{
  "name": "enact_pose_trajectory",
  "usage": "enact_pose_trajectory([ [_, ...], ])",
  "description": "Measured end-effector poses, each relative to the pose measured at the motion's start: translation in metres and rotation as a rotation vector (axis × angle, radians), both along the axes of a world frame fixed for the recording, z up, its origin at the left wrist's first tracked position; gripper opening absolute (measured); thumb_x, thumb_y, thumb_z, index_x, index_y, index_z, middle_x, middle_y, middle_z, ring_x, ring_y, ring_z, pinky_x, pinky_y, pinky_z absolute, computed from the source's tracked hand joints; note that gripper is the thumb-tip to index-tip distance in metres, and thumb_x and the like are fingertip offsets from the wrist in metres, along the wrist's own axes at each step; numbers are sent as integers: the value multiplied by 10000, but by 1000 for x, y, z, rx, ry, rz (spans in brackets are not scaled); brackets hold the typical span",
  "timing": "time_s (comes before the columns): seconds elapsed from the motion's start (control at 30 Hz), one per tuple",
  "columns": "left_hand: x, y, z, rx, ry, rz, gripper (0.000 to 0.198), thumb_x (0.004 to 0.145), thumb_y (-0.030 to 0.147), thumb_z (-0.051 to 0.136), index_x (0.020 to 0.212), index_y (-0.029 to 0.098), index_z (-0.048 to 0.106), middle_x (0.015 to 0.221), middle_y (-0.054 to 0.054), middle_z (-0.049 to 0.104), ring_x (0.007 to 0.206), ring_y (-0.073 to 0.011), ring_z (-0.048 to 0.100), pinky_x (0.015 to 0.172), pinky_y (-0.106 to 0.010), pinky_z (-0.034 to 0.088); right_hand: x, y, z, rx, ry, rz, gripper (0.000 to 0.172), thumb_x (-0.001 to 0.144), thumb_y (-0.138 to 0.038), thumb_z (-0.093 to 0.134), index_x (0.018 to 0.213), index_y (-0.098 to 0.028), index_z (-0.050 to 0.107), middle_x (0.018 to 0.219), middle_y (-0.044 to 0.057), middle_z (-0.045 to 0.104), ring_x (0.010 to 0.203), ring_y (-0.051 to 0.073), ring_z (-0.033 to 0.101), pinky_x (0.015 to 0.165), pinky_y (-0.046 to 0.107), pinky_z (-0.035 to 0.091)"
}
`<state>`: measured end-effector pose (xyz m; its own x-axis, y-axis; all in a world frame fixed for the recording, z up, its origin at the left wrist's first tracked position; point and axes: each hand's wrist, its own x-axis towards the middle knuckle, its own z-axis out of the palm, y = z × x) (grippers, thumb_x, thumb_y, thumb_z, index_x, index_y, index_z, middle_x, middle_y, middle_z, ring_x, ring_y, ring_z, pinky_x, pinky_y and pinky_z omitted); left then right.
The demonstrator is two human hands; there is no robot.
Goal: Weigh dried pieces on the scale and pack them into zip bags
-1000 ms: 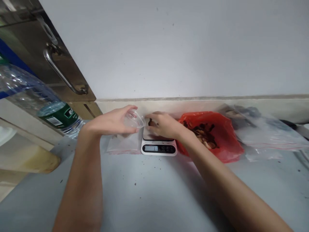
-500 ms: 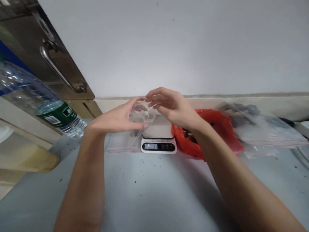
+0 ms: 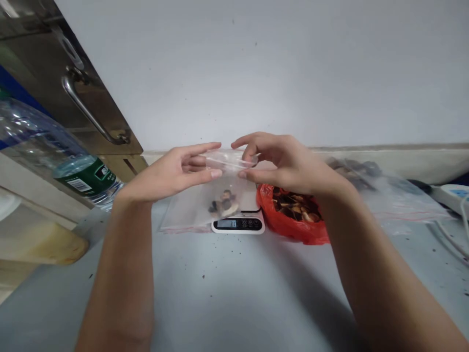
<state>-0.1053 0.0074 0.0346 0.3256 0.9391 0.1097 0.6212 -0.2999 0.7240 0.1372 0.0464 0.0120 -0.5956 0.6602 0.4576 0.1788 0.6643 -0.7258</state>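
Note:
A clear zip bag hangs upright between my hands, with several brown mushroom pieces at its bottom. My left hand grips its upper left edge between thumb and fingers. On the opposite edge, my right hand pinches the plastic near the zip strip with thumb and forefinger. Directly behind the bag is a small white digital scale, its display reading about 3.1. Whether the bag touches the scale I cannot tell. To the right, an open red plastic bag contains many dark mushroom pieces, partly covered by my right forearm.
Flat zip bags lie left of the scale. More clear bags, some with dark contents, lie at the right near a white power strip and cable. A large water bottle and a translucent tub stand at the left.
The bag has come down upright in front of the scale, and the mushroom pieces now show in it. My right hand has moved right and pinches its edge; more of the red bag's contents shows.

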Motion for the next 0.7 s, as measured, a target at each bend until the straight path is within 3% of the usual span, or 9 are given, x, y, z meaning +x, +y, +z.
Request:
enact_pose_trajectory([
  [0.13,6,0,2,57,-37,32,416,841,455,779,1187,226,792,1028,-57,836,993,-253,781,893,-343,640,3,-1,5,56,-46,-135,197,790,-289,750,701,-228,585,852,30,686,781,193,610,712,336,472],
  [0.27,14,-4,5,145,-97,105,268,865,412,767,1001,189,824,868,-58,831,867,-230,793,794,-297,659,11,-2,9,25,-77,-217,212,791,-279,774,692,-232,593,656,-23,578,619,145,521,592,297,398],
  [0.37,20,-7,6,176,-83,86,242,899,403,714,950,187,812,798,-50,815,793,-209,786,751,-283,659,18,-4,12,-24,-79,-241,169,777,-263,800,873,-245,662,635,-44,616,609,153,566,586,290,412],
  [0.47,26,-8,6,208,-33,65,228,897,401,688,864,200,791,786,-44,808,770,-207,776,711,-281,648,22,-7,15,-28,-134,-210,301,796,-308,795,1071,-232,700,688,-21,703,649,181,636,645,317,476],
  [0.57,33,-9,5,334,32,39,227,890,369,670,757,215,772,774,-35,802,764,-201,760,697,-280,615,18,-9,15,24,-158,-178,219,849,-412,757,938,-212,742,787,34,751,721,193,667,703,334,509],
  [0.7,41,-9,4,428,100,22,250,893,370,646,732,226,771,773,-27,800,756,-204,745,682,-289,579,7,-10,12,51,-100,-133,302,882,-503,725,798,-214,743,846,53,771,805,210,678,717,334,511],
])
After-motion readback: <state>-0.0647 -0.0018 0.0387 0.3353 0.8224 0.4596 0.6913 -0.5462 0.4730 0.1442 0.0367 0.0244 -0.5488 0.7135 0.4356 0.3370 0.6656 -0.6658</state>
